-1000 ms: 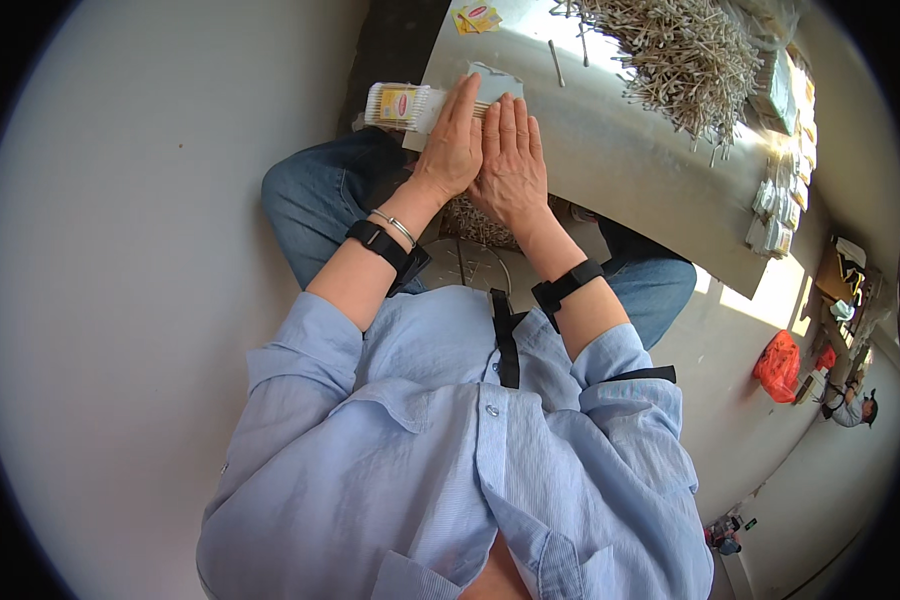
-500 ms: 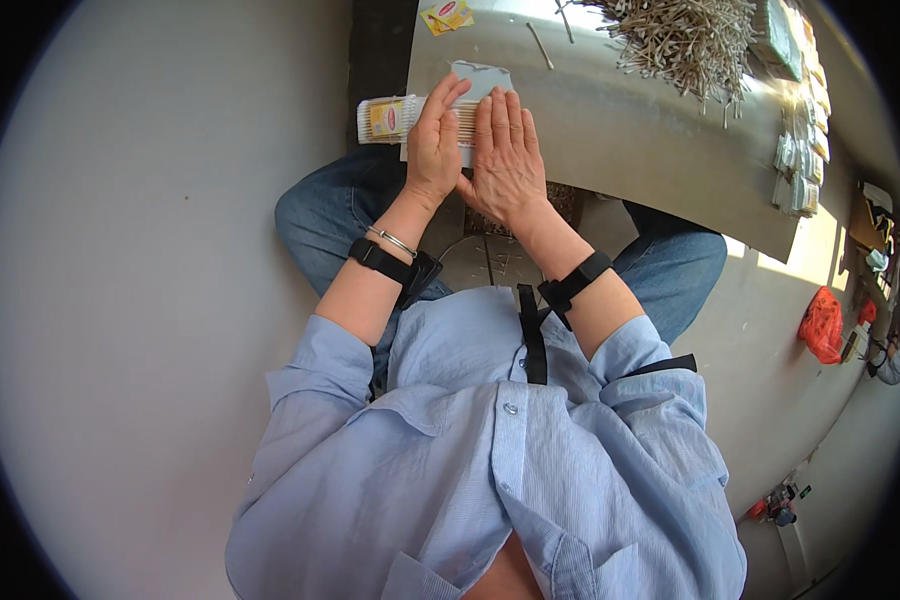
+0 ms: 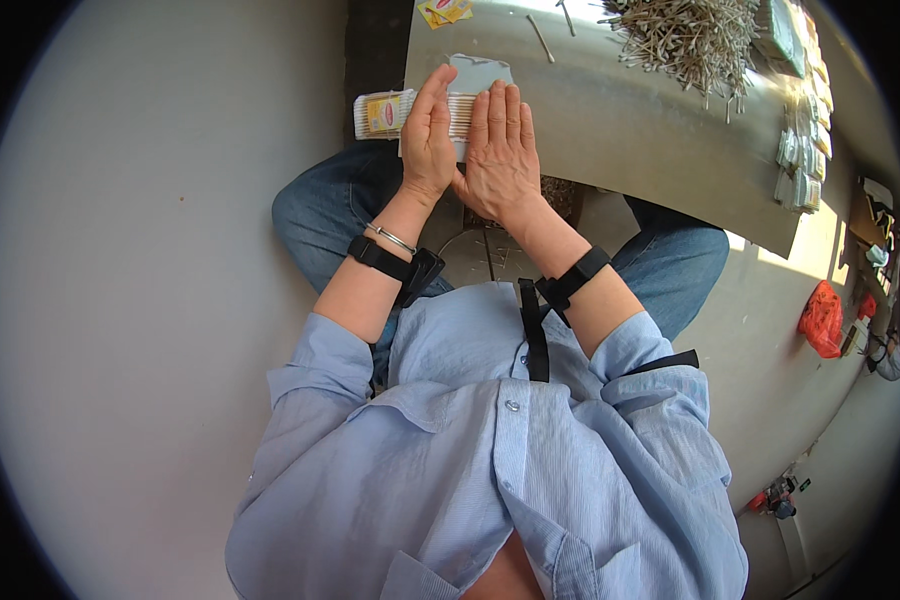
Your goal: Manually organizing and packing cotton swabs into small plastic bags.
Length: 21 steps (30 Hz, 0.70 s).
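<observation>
Evidently stick bundle (image 3: 410, 112) lies crosswise.

One head camera only, worn on my head, looked steeply down my chest, grey table (image 3: 610, 130) lay toward the top, my hands near its front edge, my lap below it.

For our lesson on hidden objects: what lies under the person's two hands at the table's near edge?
Under the left hand and right hand lies a row of thin pale sticks in a clear packet on a grey card. The hands cover the row's middle, so its full extent is hidden.
</observation>
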Motion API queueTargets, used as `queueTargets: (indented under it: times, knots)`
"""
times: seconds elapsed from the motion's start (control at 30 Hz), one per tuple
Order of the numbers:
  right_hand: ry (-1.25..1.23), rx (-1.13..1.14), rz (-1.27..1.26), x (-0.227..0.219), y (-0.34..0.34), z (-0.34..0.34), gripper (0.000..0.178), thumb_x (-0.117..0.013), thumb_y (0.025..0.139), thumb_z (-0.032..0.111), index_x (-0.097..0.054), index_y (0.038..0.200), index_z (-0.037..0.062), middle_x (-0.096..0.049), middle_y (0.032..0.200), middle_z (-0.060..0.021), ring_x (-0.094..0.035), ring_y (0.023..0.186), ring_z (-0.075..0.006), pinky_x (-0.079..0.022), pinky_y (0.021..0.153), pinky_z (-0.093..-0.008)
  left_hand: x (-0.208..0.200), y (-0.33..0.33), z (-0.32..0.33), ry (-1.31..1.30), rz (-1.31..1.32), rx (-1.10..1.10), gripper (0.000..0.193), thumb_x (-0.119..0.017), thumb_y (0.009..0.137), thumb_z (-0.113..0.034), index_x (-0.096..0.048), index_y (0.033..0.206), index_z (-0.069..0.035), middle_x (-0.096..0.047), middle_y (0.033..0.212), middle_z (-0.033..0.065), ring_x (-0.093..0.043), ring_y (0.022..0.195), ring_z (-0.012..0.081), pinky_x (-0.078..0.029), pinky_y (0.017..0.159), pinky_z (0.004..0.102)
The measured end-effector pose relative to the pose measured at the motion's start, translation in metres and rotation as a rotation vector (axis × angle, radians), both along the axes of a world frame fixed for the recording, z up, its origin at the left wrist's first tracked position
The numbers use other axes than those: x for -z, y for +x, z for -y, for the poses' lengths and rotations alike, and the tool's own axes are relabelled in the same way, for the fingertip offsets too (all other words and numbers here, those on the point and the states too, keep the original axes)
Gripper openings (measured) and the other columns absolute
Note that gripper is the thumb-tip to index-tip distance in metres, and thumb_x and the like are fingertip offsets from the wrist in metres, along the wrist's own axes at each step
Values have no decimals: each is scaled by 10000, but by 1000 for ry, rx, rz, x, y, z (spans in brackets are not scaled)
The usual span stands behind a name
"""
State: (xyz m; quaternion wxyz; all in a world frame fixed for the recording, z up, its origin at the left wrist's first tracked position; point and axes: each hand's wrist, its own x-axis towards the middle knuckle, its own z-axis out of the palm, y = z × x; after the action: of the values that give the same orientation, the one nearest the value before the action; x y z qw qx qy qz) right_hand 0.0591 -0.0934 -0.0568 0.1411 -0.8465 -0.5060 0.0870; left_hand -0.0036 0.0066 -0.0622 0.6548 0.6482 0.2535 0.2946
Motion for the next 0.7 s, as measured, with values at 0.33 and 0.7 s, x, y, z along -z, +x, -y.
queueTargets:
  times: [0.33,0.7]
  knots:
    - [-18,-44,23,4,-1,-2,830,-408,883,469,-180,1426,-115,-128,1513,-283,-51,1432,-396,-41,1164,-462,7,2,-7,-65,105,56,424,-305,1006,-131,-344,1393,37,-403,1412,187,-334,1356,274,-207,1159,363]
    - [-15,-54,12,3,-1,0,792,-382,899,449,-193,1425,-113,-132,1513,-282,-59,1431,-396,-40,1163,-465,11,-2,-10,-122,143,108,434,-316,1000,-142,-347,1388,50,-358,1450,173,-219,1412,250,-129,1179,364]
